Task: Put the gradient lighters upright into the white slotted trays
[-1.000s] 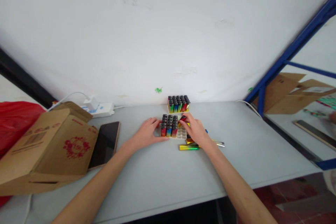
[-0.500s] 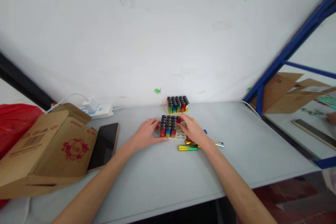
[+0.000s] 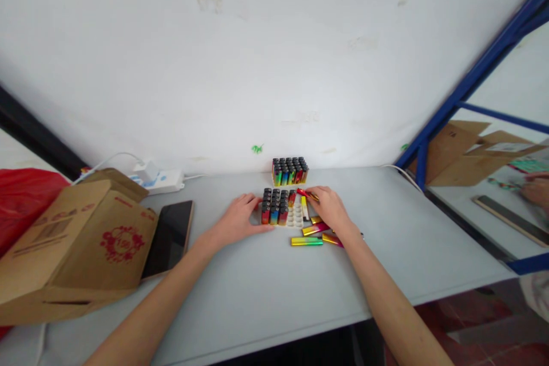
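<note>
Upright lighters [image 3: 274,209] with black tops fill the left and middle of a white tray [image 3: 295,218], whose right side shows bare slots. My left hand [image 3: 240,219] is curved against the left side of this group, thumb along the front. Between the fingers of my right hand [image 3: 330,209] is a red lighter [image 3: 302,191], above the tray's back right corner. Several shiny lighters lie loose beside the tray, among them a yellow-green one [image 3: 306,241] and a yellow-red one [image 3: 314,229]. Behind stands a full block of lighters [image 3: 290,171].
On the left are a cardboard box [image 3: 98,240], a dark tablet [image 3: 169,237], a red bag [image 3: 26,200] and a power strip [image 3: 165,181]. A blue metal frame [image 3: 422,163] rises at right; beyond it are an open carton [image 3: 454,154] and another person's hand [image 3: 538,189].
My right hand has moved right from the tray and now has a red lighter in its fingers. More bare slots and loose lighters show. My left hand has stayed put.
</note>
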Demonstrator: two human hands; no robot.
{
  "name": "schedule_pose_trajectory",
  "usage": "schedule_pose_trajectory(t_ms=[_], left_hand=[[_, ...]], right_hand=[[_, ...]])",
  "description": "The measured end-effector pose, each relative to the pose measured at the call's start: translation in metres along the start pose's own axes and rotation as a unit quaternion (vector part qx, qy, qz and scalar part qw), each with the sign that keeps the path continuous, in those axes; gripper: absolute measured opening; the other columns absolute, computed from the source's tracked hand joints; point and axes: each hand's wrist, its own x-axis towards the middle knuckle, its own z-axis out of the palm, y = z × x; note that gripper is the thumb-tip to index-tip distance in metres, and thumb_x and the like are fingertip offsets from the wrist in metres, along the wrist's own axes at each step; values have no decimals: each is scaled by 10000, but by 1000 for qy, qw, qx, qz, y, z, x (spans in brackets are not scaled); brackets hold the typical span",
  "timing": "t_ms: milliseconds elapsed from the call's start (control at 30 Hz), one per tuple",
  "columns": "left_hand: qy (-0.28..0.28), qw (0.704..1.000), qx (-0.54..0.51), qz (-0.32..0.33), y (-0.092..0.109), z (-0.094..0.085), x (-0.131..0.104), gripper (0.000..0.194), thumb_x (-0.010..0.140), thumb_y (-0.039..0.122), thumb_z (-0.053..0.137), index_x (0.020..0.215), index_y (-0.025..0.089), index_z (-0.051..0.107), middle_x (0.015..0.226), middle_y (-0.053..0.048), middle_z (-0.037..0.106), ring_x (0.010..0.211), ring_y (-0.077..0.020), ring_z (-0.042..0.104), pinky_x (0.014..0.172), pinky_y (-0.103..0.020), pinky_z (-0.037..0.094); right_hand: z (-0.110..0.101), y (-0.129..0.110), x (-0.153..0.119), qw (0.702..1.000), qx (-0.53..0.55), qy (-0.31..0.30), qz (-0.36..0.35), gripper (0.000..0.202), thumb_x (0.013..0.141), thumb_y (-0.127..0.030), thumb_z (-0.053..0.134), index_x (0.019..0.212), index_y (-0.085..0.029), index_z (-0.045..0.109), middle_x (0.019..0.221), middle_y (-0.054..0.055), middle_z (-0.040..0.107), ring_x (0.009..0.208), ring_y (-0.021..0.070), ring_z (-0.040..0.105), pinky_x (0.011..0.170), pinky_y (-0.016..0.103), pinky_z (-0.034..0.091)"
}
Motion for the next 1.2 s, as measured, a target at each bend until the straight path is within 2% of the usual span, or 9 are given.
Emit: schedule_pose_trajectory(t_ms=[233,333,433,533,700,800,900,1033,1200], left_hand=[[5,1000,-9,1,0,0,0,680,800,802,792,1123,206,731,1171,-135,723,1079,-361,683,1003,-481,553],[3,1000,-5,5,-1,0,0,682,798,821,785,1095,209,729,1142,-129,721,1054,-351,681,979,-469,558],[1,1000,-4,4,-1,0,0,690,798,832,779,1083,206,721,1137,-132,719,1046,-356,683,968,-479,560],[-3,1000,-2,1,0,-1,0,678,804,814,787,1098,208,716,1155,-132,720,1064,-361,687,975,-477,559],[2,1000,-7,-7,2,-1,0,673,777,795,821,1113,220,727,1144,-122,727,1065,-367,697,975,-473,561],[1,1000,-12,-10,2,-1,0,680,774,797,822,1115,217,725,1150,-125,724,1070,-369,694,982,-481,561],[-6,1000,-8,-11,2,-1,-1,679,794,792,812,1119,204,713,1146,-128,716,1062,-362,687,982,-482,560],[-11,1000,2,-6,2,0,-1,671,807,779,816,1122,197,706,1173,-137,711,1081,-362,679,1006,-485,549],[-11,1000,0,-11,2,0,-2,666,811,765,820,1124,189,703,1160,-129,706,1071,-355,677,993,-477,551]], right_hand=[[4,6,-4,990,85,105,26,441,978,-122,569,1378,-209,733,1200,135,692,1113,285,707,1072,473,587],[3,3,-3,973,179,131,64,358,981,-224,590,1292,-202,767,1156,138,692,1056,286,716,948,473,647],[-1,-9,-1,935,310,119,122,318,967,-399,650,1194,-201,754,1161,118,729,832,221,732,773,400,656],[-7,-26,-1,887,427,98,147,393,930,-543,708,1148,-217,682,1124,82,787,680,162,698,721,350,617],[-17,-49,-4,822,542,79,157,449,899,-598,778,1087,-262,546,949,31,826,623,139,631,668,292,545],[-22,-55,-5,818,552,66,151,478,900,-600,776,1171,-265,569,981,28,824,630,145,633,641,290,531],[-27,-57,-5,841,523,48,128,496,936,-591,740,1286,-251,650,1108,60,818,717,171,685,692,319,555],[-25,-59,-3,859,493,70,119,443,947,-634,709,1097,-218,719,1038,62,798,720,168,675,735,329,562],[-15,-62,-3,814,552,43,176,531,884,-754,719,1020,-265,567,709,-64,660,452,89,408,441,224,281]])
